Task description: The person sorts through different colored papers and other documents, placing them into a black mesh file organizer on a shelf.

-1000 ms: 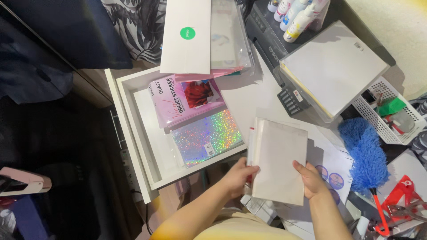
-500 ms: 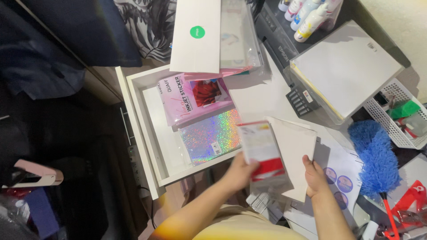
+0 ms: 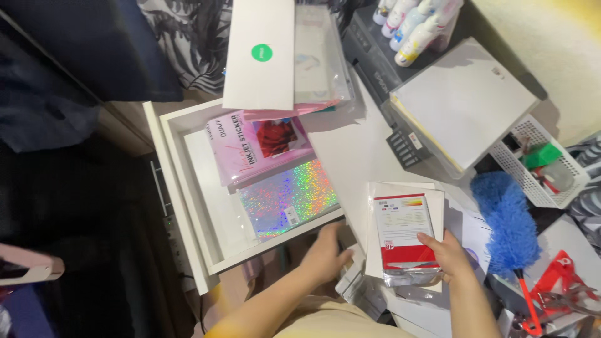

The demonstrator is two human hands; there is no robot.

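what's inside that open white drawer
The drawer holds a pink sticker-paper pack and a shiny holographic sheet pack. Its back end is hidden under a white envelope.

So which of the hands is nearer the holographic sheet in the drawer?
Left. The left hand sits just below the holographic sheet, at the drawer front; the right hand is farther right, holding a red-and-white packet.

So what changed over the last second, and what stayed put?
The left hand let go and dropped to the open drawer's front edge. The white pack, turned over to its red-and-white printed side, now lies on the desk paper under the right hand. Holographic sheet, pink pack and blue duster unchanged.
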